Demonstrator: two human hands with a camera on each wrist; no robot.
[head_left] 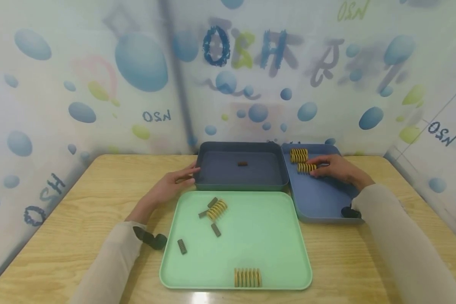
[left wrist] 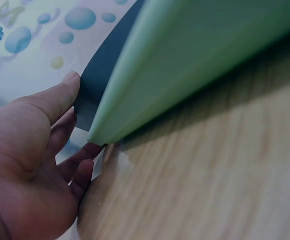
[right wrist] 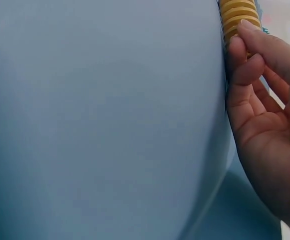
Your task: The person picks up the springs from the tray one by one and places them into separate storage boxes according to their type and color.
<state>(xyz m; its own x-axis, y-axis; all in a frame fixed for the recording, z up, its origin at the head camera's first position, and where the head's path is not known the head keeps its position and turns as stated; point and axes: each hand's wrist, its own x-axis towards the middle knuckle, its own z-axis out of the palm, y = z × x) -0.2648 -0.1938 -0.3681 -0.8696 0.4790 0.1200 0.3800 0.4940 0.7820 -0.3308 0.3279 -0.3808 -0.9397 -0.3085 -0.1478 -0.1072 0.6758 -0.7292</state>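
My right hand [head_left: 336,169] pinches the end of a yellow coil spring [head_left: 306,169] between thumb and fingers, low over the blue tray [head_left: 319,202]. In the right wrist view, that yellow spring [right wrist: 239,15] shows at the thumb tip. Just behind it in the tray lie more yellow springs [head_left: 299,156], side by side. On the left, my left hand [head_left: 171,185] touches the left rim of the dark tray [head_left: 216,171], fingers loosely extended. A small dark spring [head_left: 242,164] lies in that tray.
The green tray [head_left: 266,236] in front holds a yellow spring [head_left: 217,209] among several small dark springs [head_left: 215,230]. Another yellow spring [head_left: 248,278] lies by its near rim. All three trays sit on a wooden table [head_left: 80,211], with a patterned curtain [head_left: 228,105] behind.
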